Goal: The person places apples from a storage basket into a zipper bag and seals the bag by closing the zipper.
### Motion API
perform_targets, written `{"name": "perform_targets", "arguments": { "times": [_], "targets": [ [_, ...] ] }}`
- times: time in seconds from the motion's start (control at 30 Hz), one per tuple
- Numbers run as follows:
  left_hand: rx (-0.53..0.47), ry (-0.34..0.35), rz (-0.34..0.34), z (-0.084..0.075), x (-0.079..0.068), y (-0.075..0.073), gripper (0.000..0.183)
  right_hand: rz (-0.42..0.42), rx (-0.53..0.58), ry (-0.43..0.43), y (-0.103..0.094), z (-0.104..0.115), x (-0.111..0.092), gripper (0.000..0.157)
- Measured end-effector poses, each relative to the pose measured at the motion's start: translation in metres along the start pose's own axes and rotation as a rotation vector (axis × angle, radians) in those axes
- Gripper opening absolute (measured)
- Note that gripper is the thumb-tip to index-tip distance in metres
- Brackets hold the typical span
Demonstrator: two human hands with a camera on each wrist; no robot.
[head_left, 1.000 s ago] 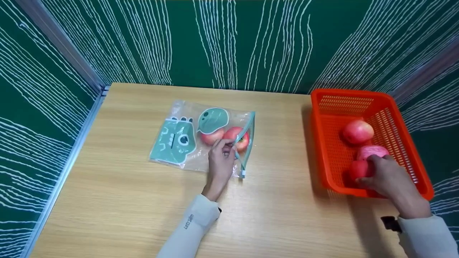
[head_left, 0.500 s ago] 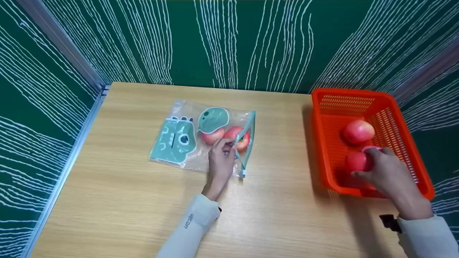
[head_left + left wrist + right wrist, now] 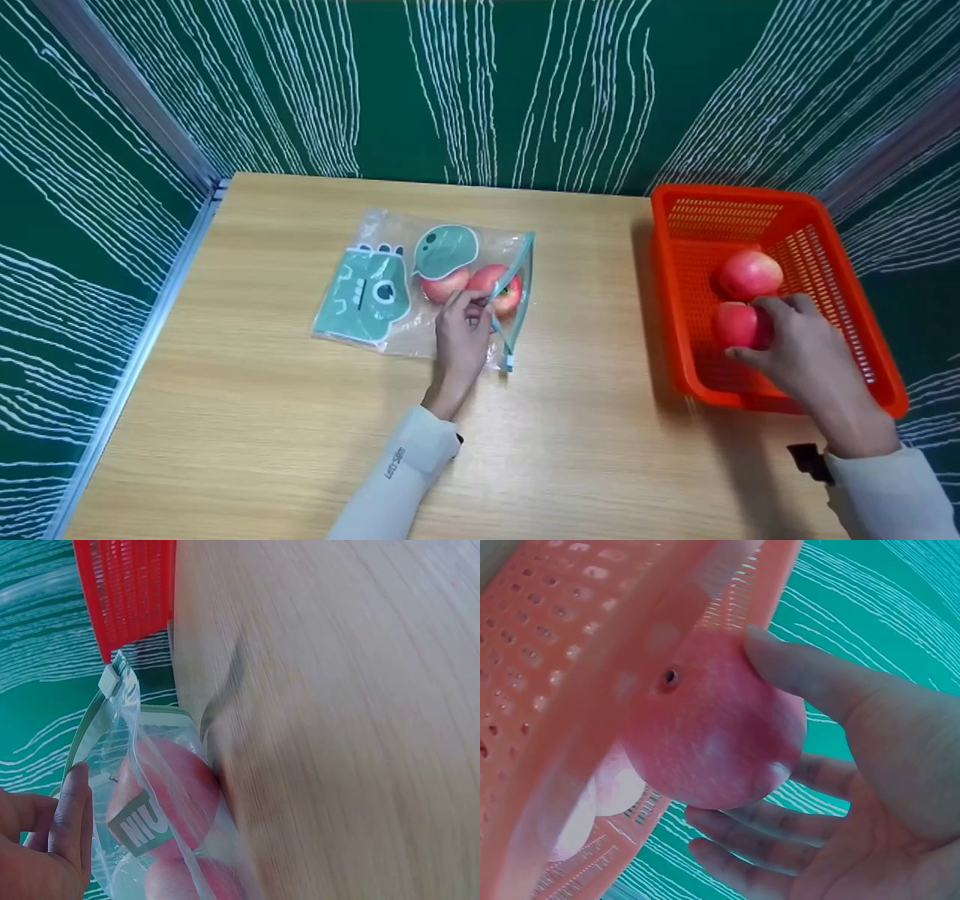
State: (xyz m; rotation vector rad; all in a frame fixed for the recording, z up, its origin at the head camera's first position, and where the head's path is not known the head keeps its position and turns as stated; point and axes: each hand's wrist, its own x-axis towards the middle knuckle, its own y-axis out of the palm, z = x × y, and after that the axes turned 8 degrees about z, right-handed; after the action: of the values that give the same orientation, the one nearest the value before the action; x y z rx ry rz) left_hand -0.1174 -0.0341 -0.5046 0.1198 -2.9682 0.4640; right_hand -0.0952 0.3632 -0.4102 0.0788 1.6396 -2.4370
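My left hand (image 3: 463,334) pinches the green-edged opening of a clear zip bag (image 3: 405,337) lying on the table. The bag has a green cartoon print, and two apples show inside it; one apple (image 3: 491,281) sits right by the mouth. In the left wrist view the zip slider (image 3: 109,680) is at the bag's corner. Over the red basket (image 3: 679,360), my right hand (image 3: 806,356) grips a red apple (image 3: 742,325) between thumb and fingers. Another apple (image 3: 750,275) rests in the basket just beyond it. The right wrist view shows the held apple (image 3: 716,727) near the basket's rim.
The basket stands on the right side of the wooden table (image 3: 247,420). Green walls (image 3: 465,90) with white wavy lines close in the back and both sides. A metal strip (image 3: 142,345) runs along the table's left edge.
My right hand has lifted the gripped apple and moved it a little left and up in the head view. My left hand and the bag have stayed put.
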Motion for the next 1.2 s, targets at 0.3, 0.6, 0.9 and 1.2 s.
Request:
{"name": "perform_targets", "arguments": {
  "times": [0.3,0.6,0.9,1.2],
  "targets": [
    [-0.013,0.001,-0.013,0.001,0.001,0.001,0.019,-0.041,-0.014,-0.026,-0.005,0.019,0.001,0.086],
    [-0.001,0.004,-0.005,0.0,-0.001,0.0,0.019,-0.093,-0.028,-0.068,-0.004,0.039,0.004,0.083],
    [0.02,-0.001,-0.007,0.001,-0.001,0.001,0.019,-0.109,-0.036,-0.099,0.0,0.06,0.008,0.084],
    [-0.006,-0.008,-0.007,0.001,0.0,0.001,0.019,-0.122,-0.03,-0.167,0.014,0.083,0.012,0.08]
  ]
}}
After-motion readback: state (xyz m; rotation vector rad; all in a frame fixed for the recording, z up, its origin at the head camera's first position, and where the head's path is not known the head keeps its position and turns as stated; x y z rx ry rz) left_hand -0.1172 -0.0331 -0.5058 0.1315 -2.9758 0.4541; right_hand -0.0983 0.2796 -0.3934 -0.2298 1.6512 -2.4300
